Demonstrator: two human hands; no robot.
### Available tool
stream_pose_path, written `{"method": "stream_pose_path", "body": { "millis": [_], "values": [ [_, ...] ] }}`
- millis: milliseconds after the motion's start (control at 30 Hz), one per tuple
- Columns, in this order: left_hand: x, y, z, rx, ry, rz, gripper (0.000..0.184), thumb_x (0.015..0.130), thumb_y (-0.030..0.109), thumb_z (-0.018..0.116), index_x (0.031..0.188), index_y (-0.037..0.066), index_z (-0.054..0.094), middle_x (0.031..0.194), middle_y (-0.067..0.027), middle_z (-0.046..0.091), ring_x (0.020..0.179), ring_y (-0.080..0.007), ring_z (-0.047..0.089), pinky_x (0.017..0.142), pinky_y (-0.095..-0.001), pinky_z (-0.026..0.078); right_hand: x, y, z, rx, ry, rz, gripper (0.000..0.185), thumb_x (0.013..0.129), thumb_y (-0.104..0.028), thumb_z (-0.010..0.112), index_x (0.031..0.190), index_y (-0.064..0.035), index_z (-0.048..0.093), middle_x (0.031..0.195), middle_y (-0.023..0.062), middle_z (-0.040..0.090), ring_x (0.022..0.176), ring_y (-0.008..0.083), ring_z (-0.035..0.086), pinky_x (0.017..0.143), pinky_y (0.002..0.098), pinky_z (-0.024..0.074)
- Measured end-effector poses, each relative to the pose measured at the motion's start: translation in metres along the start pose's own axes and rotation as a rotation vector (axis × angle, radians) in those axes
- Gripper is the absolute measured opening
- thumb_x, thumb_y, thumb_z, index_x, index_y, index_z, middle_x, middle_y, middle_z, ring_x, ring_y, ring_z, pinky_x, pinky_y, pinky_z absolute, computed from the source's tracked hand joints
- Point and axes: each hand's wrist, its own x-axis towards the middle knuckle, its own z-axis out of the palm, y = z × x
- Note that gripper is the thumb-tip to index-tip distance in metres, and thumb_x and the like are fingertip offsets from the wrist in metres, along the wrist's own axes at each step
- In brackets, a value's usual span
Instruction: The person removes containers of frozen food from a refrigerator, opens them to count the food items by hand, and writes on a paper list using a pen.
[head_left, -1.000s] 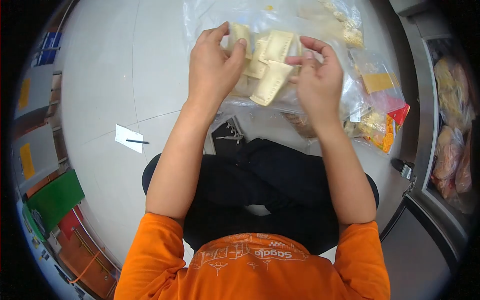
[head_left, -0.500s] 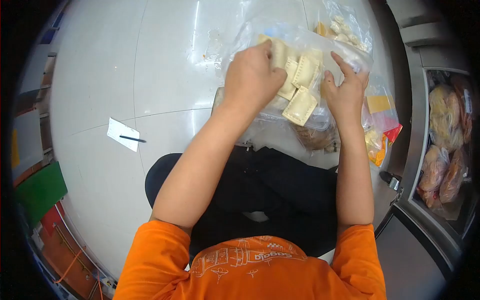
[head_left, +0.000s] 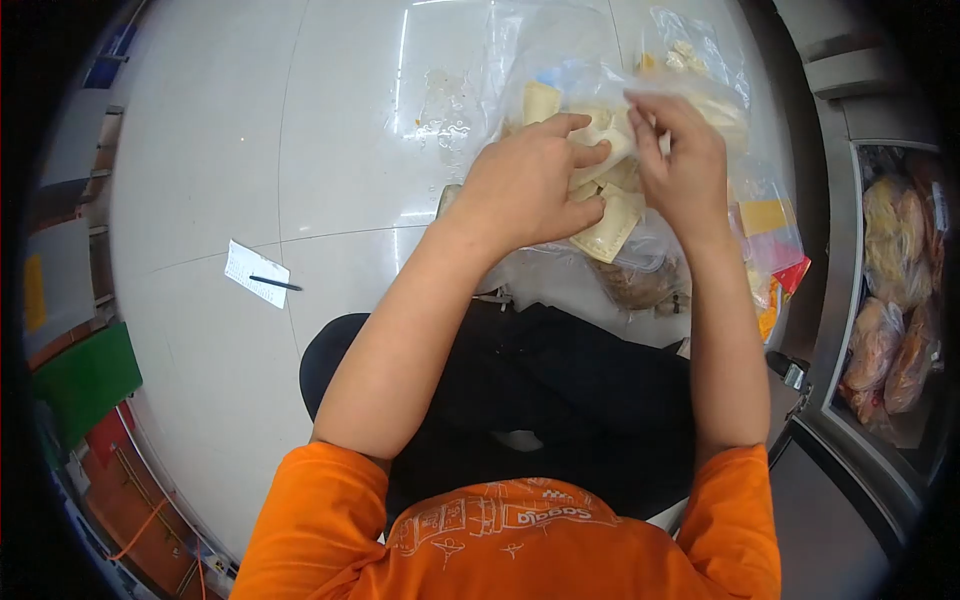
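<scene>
Several pale, stuffed dough pieces with crimped edges (head_left: 608,228) lie in and on clear plastic at the upper middle. My left hand (head_left: 535,185) is over them from the left, fingers spread and touching the pieces; its fingers partly cover them. One more dough piece (head_left: 541,101) lies beyond my left hand. On the right, the fingers of my right hand (head_left: 688,160) are curled together at the edge of a clear plastic bag (head_left: 590,82), pinching it. Slight blur and the haze of the plastic obscure the pinch.
A brown bagged item (head_left: 637,283) lies near my knees. More bagged pale pieces (head_left: 686,57) are at the far right. An open freezer compartment with bagged food (head_left: 892,240) stands at the right. Paper (head_left: 250,268) with a black pen (head_left: 275,283) lies on the tiled floor (head_left: 200,150).
My left hand has opened and moved right and toward me over the dough pieces. My right hand's spread fingers have curled in at the bag's edge. The view has shifted slightly.
</scene>
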Motion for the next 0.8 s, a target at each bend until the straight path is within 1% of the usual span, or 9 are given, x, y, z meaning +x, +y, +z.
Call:
{"method": "stream_pose_path", "body": {
  "millis": [33, 133, 233, 333, 433, 533, 633, 733, 800],
  "values": [
    [0.000, -0.001, -0.003, -0.014, -0.020, -0.007, 0.055, 0.078, 0.030, 0.075, 0.129, 0.010, 0.072, 0.150, -0.0208, 0.051, 0.127, -0.0400, 0.059, 0.106, -0.0465, 0.049, 0.013, 0.000, 0.005, 0.005, 0.037, -0.068, 0.030, 0.088, -0.018, 0.075, 0.115, -0.0044, 0.074, 0.108, 0.0168, 0.073, 0.089, 0.0335, 0.069, 0.078, 0.0417, 0.0548],
    [-0.003, -0.005, -0.001, 0.072, 0.045, 0.069, 0.059, 0.076, 0.031, 0.078, 0.130, 0.010, 0.071, 0.158, -0.0287, 0.039, 0.143, -0.0496, 0.040, 0.115, -0.0491, 0.040, 0.039, -0.002, 0.015, -0.039, -0.032, -0.132, 0.027, 0.087, -0.019, 0.076, 0.110, -0.0042, 0.074, 0.106, 0.0141, 0.072, 0.091, 0.0343, 0.069, 0.079, 0.0429, 0.0548],
    [-0.004, 0.000, -0.007, 0.064, -0.021, -0.001, 0.061, 0.075, 0.031, 0.079, 0.132, 0.012, 0.070, 0.161, -0.0335, 0.029, 0.150, -0.0559, 0.020, 0.121, -0.0516, 0.031, 0.048, 0.007, 0.029, -0.210, -0.011, -0.232, 0.024, 0.086, -0.019, 0.077, 0.106, -0.0063, 0.075, 0.104, 0.0115, 0.071, 0.090, 0.0347, 0.068, 0.080, 0.0440, 0.0547],
    [-0.006, -0.001, -0.010, 0.036, -0.058, 0.005, 0.062, 0.075, 0.033, 0.079, 0.134, 0.014, 0.070, 0.159, -0.0367, 0.029, 0.151, -0.0559, 0.016, 0.123, -0.0523, 0.026, 0.060, 0.013, 0.028, -0.320, 0.074, -0.350, 0.015, 0.088, -0.018, 0.075, 0.101, -0.0094, 0.074, 0.102, 0.0099, 0.069, 0.089, 0.0344, 0.068, 0.077, 0.0445, 0.0545],
    [-0.008, 0.000, -0.014, 0.038, -0.168, -0.017, 0.063, 0.076, 0.036, 0.080, 0.135, 0.016, 0.069, 0.157, -0.0363, 0.034, 0.151, -0.0551, 0.019, 0.125, -0.0518, 0.021, 0.061, 0.010, 0.021, -0.205, 0.017, -0.310, 0.010, 0.089, -0.016, 0.073, 0.097, -0.0109, 0.073, 0.099, 0.0091, 0.068, 0.087, 0.0331, 0.068, 0.073, 0.0433, 0.0542],
    [-0.008, -0.007, -0.015, 0.006, -0.222, 0.018, 0.062, 0.077, 0.038, 0.080, 0.135, 0.018, 0.069, 0.155, -0.0354, 0.037, 0.150, -0.0541, 0.021, 0.126, -0.0509, 0.017, 0.069, 0.010, 0.016, -0.161, 0.090, -0.304, 0.005, 0.091, -0.014, 0.071, 0.093, -0.0102, 0.071, 0.094, 0.0089, 0.066, 0.081, 0.0330, 0.067, 0.071, 0.0406, 0.0541],
    [-0.009, -0.009, -0.014, 0.001, -0.193, 0.034, 0.060, 0.078, 0.038, 0.080, 0.134, 0.018, 0.069, 0.155, -0.0340, 0.038, 0.149, -0.0532, 0.025, 0.127, -0.0509, 0.017, 0.075, 0.010, 0.018, -0.108, 0.097, -0.277, 0.018, 0.096, -0.015, 0.069, 0.108, -0.0018, 0.065, 0.082, 0.0155, 0.069, 0.074, 0.0320, 0.069, 0.068, 0.0364, 0.0527],
    [-0.007, -0.013, -0.011, 0.001, -0.169, 0.047, 0.059, 0.079, 0.038, 0.080, 0.133, 0.019, 0.070, 0.156, -0.0338, 0.038, 0.148, -0.0539, 0.027, 0.127, -0.0495, 0.017, 0.076, 0.012, 0.022, -0.024, 0.033, -0.160, 0.019, 0.099, -0.014, 0.065, 0.113, -0.0018, 0.061, 0.083, 0.0186, 0.070, 0.075, 0.0325, 0.071, 0.070, 0.0374, 0.0534],
    [-0.007, -0.009, -0.016, -0.059, -0.200, -0.018, 0.063, 0.077, 0.035, 0.083, 0.135, 0.017, 0.068, 0.156, -0.0331, 0.037, 0.148, -0.0520, 0.030, 0.126, -0.0466, 0.021, 0.076, 0.012, 0.025, -0.131, 0.054, -0.138, 0.017, 0.102, -0.015, 0.062, 0.114, -0.0030, 0.059, 0.084, 0.0175, 0.070, 0.077, 0.0310, 0.071, 0.071, 0.0372, 0.0534]
  ]
}}
